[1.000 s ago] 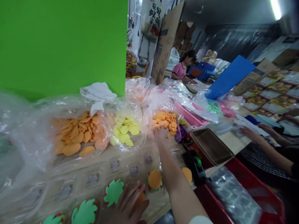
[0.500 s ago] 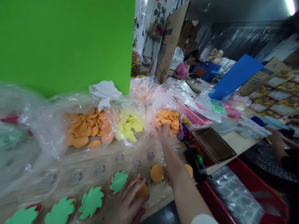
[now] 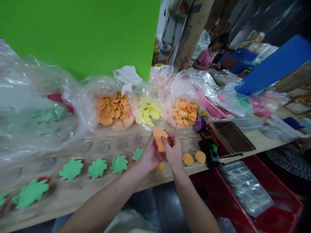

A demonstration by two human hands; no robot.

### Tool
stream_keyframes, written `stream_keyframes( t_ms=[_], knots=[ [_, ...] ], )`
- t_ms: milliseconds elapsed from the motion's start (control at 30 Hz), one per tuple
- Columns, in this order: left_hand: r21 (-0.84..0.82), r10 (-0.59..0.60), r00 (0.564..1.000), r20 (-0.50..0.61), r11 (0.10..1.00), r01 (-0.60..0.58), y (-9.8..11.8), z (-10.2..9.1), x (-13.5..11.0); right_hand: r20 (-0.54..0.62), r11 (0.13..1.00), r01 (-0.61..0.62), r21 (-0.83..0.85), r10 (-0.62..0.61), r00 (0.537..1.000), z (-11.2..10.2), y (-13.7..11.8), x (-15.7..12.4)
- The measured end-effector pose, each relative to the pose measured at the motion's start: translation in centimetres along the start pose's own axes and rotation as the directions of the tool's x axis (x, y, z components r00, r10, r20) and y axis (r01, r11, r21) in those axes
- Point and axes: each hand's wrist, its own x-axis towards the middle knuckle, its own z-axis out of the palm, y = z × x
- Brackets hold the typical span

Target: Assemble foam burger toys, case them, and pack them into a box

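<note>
hands: i'm holding my left hand and right hand close together, with both clamped on an orange foam piece.
piece: it's standing up from between my hands, its long axis pointing away from me, and my right fingers are pressing on its lower edge. it's flat, matte and rounded at the top; a darker bit behind my right fingers is too hidden to name.
bench: green foam leaves and orange discs are lying in a row along a wooden bench.
beyond: clear bags of orange pieces and yellow pieces are sitting past the row.
right: a tape dispenser is standing beside a brown tray.
far: a person in pink is sitting at the back.
</note>
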Motion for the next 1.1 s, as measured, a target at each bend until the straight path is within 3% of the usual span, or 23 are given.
stream_keyframes(
  t_ms=[67,167,267,333,367,400,467,567,633,800,967,1033,1100],
  knots=[
    [0.013,-0.032,0.999,-0.022,0.999,0.032,0.3,-1.6,-2.6,-0.015,1.000,-0.010,0.020,0.010,1.000,0.6,0.2,-1.7],
    [0.099,-0.066,0.991,-0.115,0.992,0.078,2.0,-4.2,-7.6,0.002,0.976,-0.145,0.161,0.147,0.989,0.0,1.1,-2.5],
    [0.249,-0.031,0.961,-0.276,0.963,0.103,4.3,-6.5,-12.4,0.142,0.985,-0.166,-0.038,0.170,0.975,-0.6,2.9,-3.3],
    [0.320,0.002,0.924,-0.383,0.938,0.131,5.6,-7.5,-14.9,0.253,0.953,0.031,-0.301,0.049,0.966,0.0,4.1,-4.2],
    [0.348,0.022,0.904,-0.427,0.927,0.141,6.0,-7.9,-15.8,0.304,0.896,0.177,-0.407,-0.050,0.951,0.6,4.6,-4.6],
    [0.378,0.047,0.886,-0.461,0.914,0.148,6.2,-8.2,-16.5,0.354,0.813,0.327,-0.481,-0.161,0.921,1.4,5.1,-5.0],
    [0.457,0.120,0.861,-0.493,0.878,0.139,6.3,-8.5,-17.3,0.462,0.607,0.573,-0.550,-0.350,0.815,2.9,6.0,-5.6],
    [0.568,0.190,0.869,-0.456,0.814,0.120,5.9,-8.6,-17.4,0.633,0.371,0.752,-0.545,-0.405,0.659,4.3,7.2,-6.1],
    [0.614,0.172,0.889,-0.424,0.776,0.143,5.5,-8.6,-17.2,0.684,0.308,0.775,-0.551,-0.365,0.631,4.4,7.7,-6.5],
    [0.753,0.087,0.926,-0.367,0.612,0.240,4.8,-8.1,-15.9,0.652,0.257,0.737,-0.625,-0.347,0.674,2.7,8.1,-8.5],
    [0.883,0.050,0.950,-0.308,0.386,0.266,3.6,-7.8,-14.2,0.457,0.327,0.594,-0.735,-0.409,0.790,1.9,7.0,-8.5],
    [0.892,0.041,0.951,-0.307,0.361,0.273,3.3,-7.8,-13.6,0.410,0.333,0.526,-0.783,-0.360,0.838,2.5,6.4,-7.6],
    [0.888,0.045,0.947,-0.318,0.364,0.280,3.0,-7.8,-13.3,0.435,0.315,0.512,-0.799,-0.286,0.854,3.4,5.9,-6.8]
  ],
)
